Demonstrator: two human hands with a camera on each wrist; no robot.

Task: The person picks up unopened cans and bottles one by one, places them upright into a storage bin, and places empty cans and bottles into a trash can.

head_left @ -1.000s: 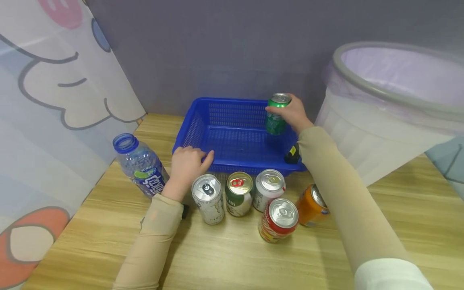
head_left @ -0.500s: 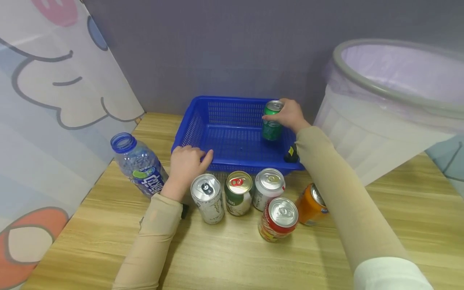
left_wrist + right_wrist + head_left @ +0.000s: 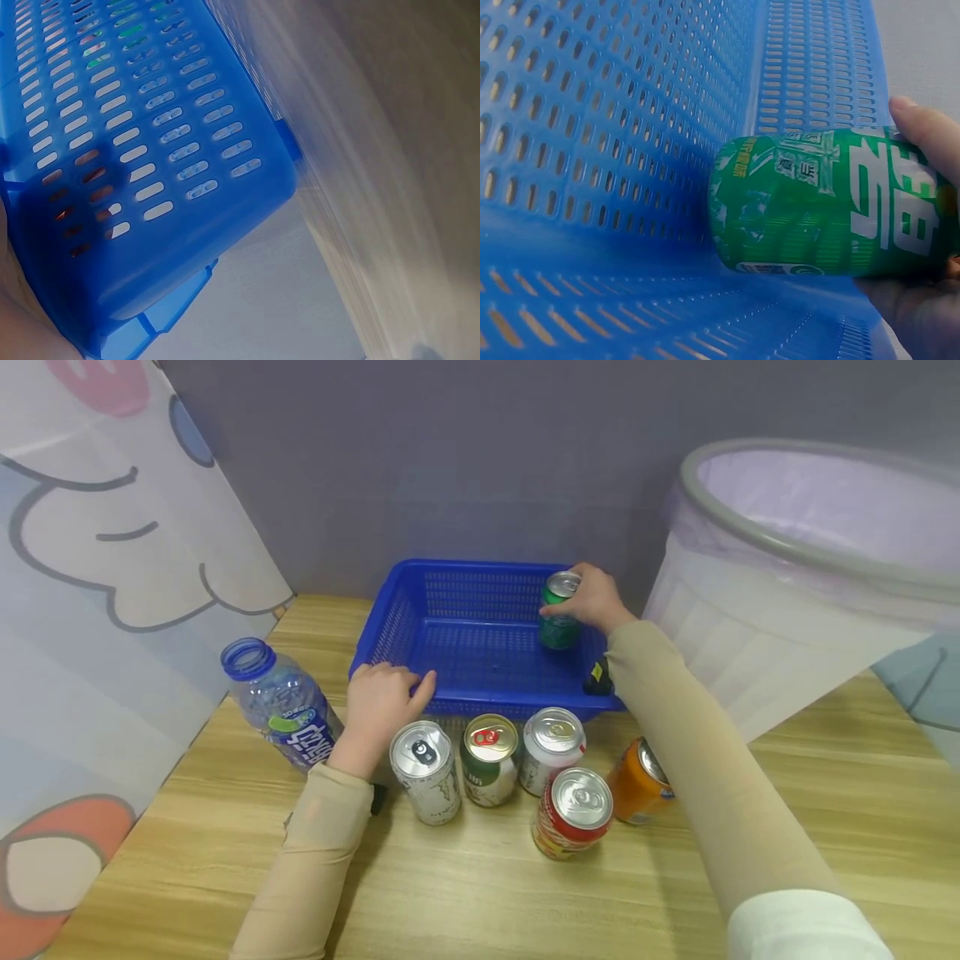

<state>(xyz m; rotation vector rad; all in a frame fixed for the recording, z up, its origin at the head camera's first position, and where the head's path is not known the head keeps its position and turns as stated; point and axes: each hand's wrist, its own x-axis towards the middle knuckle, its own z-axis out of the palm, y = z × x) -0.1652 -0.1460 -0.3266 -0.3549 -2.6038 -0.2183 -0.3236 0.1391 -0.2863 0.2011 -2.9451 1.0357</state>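
My right hand (image 3: 596,600) grips a green soda can (image 3: 557,631) near its top, thumb on one side and fingers on the other. The can stands inside the blue plastic basket (image 3: 480,697), toward its back right corner; in the right wrist view its base is close over the slotted basket floor. At the basket's near left corner, my left hand (image 3: 384,702) holds the rim, with the thumb lying along the front edge. The left wrist view has the basket's slotted side wall (image 3: 150,180) up close, with only part of the hand at the edge.
Before the basket stand a white can (image 3: 426,772), a green-and-white can (image 3: 489,760), a pinkish-white can (image 3: 553,747), a red can (image 3: 573,814) and an orange can (image 3: 637,783). A clear bottle (image 3: 288,714) is at left, a lined white bin (image 3: 757,610) at right.
My right hand has lowered the green can deeper into the basket and slightly left. My left hand keeps its place on the rim. The view has shifted a little.
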